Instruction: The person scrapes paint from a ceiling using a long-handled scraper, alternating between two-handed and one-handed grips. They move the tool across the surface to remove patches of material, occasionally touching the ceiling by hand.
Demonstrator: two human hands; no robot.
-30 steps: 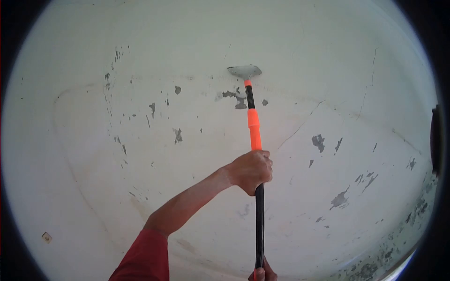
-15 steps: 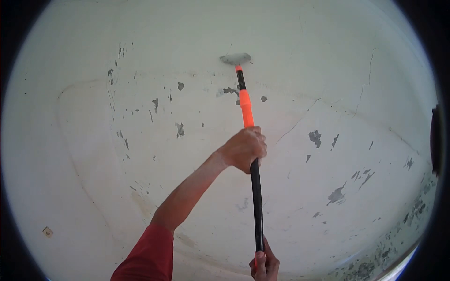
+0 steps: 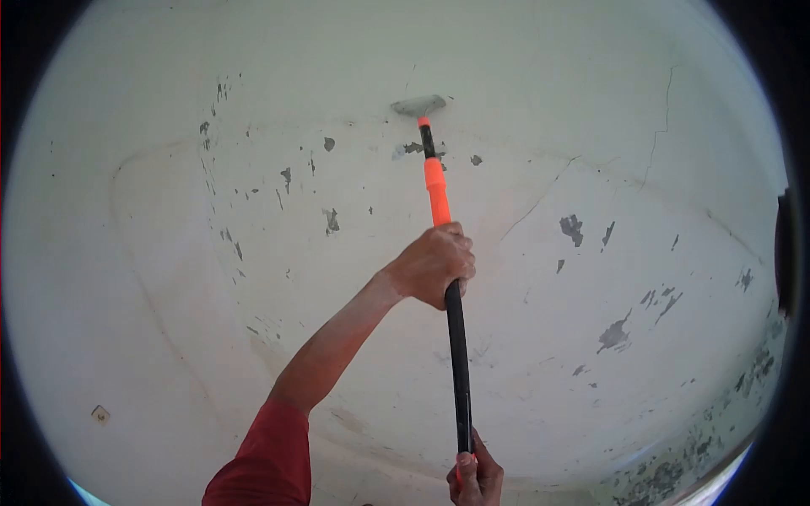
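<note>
A long-handled scraper (image 3: 458, 354) with a black and orange pole reaches up the wall. Its wide, pale grey head (image 3: 418, 106) is against the painted surface, as far as I can see. My left hand (image 3: 439, 263) is wrapped round the pole just below the orange collar (image 3: 436, 192). Lower down, at the bottom edge of the view, my right hand (image 3: 477, 482) grips the pole near its end, thumb lying along it. The pole's lowest part is hidden by that hand.
The off-white wall (image 3: 506, 337) has several grey chipped patches (image 3: 614, 335) and thin cracks. A small socket-like fitting (image 3: 100, 414) is at the lower left. A dark object (image 3: 785, 253) stands at the right edge, above a heavily flaked strip (image 3: 675, 472).
The scraper and my left hand have shifted slightly left against the wall marks. The view itself has tilted a little. Both hands keep their hold.
</note>
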